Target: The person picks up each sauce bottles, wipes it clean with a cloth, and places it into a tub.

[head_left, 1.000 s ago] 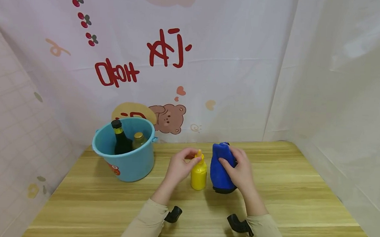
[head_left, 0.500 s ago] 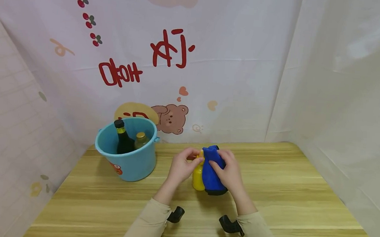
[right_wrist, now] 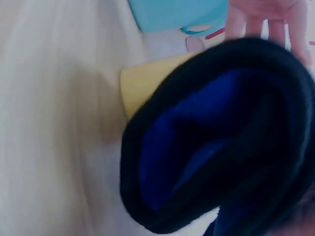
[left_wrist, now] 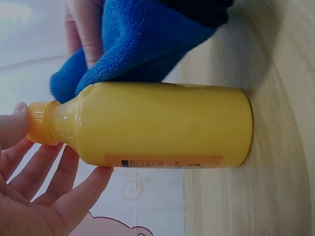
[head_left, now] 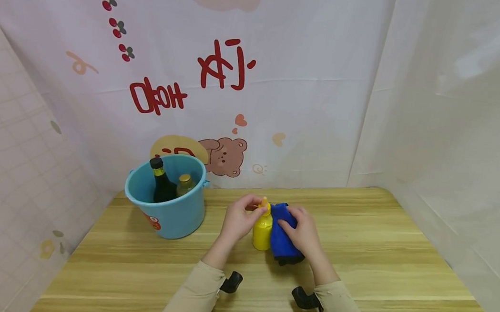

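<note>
A yellow squeeze bottle point(head_left: 261, 235) stands upright on the table, with a nozzle on its cap. My left hand point(head_left: 238, 218) pinches it at the cap, and in the left wrist view the other fingers spread along the neck and shoulder of the bottle point(left_wrist: 167, 125). Right beside it, my right hand point(head_left: 303, 231) grips a blue plush mitt point(head_left: 283, 241) near its upper end, thumb on the front. The mitt lies against the bottle's right side. In the right wrist view its black-edged cuff point(right_wrist: 130, 167) gapes toward the camera and covers most of the bottle point(right_wrist: 147, 81).
On the left of the wooden table point(head_left: 376, 268) stands a light blue bucket point(head_left: 173, 220). Inside it are a dark green bottle point(head_left: 163, 189) with a black cap and a bottle with a gold cap point(head_left: 185, 178). A printed white cloth point(head_left: 313, 107) hangs behind the table.
My right hand has brought the mitt leftward against the bottle, then slightly down, its cuff end tilting toward me. My left hand stays at the bottle's cap.
</note>
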Demonstrator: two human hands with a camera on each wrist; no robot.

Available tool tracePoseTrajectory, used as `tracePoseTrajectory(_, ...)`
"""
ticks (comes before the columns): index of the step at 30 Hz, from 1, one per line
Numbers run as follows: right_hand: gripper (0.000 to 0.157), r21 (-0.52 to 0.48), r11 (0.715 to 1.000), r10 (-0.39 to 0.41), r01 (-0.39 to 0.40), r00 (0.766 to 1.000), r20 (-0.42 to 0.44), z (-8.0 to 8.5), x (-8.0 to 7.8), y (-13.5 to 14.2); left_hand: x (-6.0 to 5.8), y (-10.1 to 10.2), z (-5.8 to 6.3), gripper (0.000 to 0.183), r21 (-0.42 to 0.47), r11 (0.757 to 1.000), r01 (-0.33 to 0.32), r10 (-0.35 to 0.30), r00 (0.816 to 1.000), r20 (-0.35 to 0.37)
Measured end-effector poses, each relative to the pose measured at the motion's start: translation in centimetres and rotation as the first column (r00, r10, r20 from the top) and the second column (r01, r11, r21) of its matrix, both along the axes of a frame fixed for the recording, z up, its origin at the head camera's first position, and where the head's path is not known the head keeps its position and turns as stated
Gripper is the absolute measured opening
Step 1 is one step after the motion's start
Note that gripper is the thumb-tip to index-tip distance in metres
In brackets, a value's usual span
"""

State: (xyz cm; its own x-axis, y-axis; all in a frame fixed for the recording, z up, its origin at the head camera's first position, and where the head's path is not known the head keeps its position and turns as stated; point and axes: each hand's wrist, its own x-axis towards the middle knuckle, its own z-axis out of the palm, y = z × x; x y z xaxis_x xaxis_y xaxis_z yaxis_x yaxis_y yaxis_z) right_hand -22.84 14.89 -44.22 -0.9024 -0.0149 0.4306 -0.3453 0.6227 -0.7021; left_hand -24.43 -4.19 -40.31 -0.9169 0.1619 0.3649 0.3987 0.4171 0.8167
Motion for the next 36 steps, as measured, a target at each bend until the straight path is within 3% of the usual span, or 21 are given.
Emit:
tracePoseTrajectory(6, 0.04, 0.023, 1.0, -0.003, 0.001, 0.994, 0.106, -1.0, -0.5, 0.2, -0.1, 0.0, -0.2, 0.013, -0.006, 1.0, -0.005, 0.005, 1.0, -0.022)
tracePoseTrajectory(11, 0.039, 0.112, 0.993, -0.001, -0.019, 0.984, 0.176, -2.0, -1.1, 0.5, -0.1, 0.1, -0.2, 0.012, 0.009, 1.0, -0.001, 0.002, 1.0, -0.021)
tracePoseTrajectory(16, 0.04, 0.229, 0.971, 0.008, -0.072, 0.963, 0.27, -2.4, -1.5, 0.6, -0.1, 0.0, -0.3, 0.013, 0.005, 1.0, 0.002, -0.002, 1.0, -0.022)
tracePoseTrajectory(20, 0.039, 0.297, 0.949, 0.01, -0.101, 0.956, 0.294, -2.0, -1.6, 0.5, -0.1, 0.0, -0.3, 0.013, 0.003, 1.0, 0.0, 0.0, 1.0, -0.02)
tracePoseTrajectory(26, 0.037, 0.317, 0.946, -0.009, -0.06, 0.977, 0.213, -0.8, -1.1, 1.2, -0.3, 0.1, -0.4, 0.013, 0.013, 1.0, 0.003, -0.002, 1.0, -0.024)
tracePoseTrajectory(31, 0.041, 0.167, 0.986, 0.014, -0.022, 0.999, 0.049, 1.8, -0.5, 1.7, -0.3, 0.1, -0.5, 0.013, 0.033, 0.999, 0.013, -0.012, 0.998, -0.056)
tracePoseTrajectory(36, 0.043, 0.033, 0.999, 0.029, -0.026, 0.994, -0.104, 4.2, 0.1, 0.8, -0.3, 0.0, -0.6, 0.013, 0.046, 0.999, 0.02, -0.017, 0.997, -0.079)
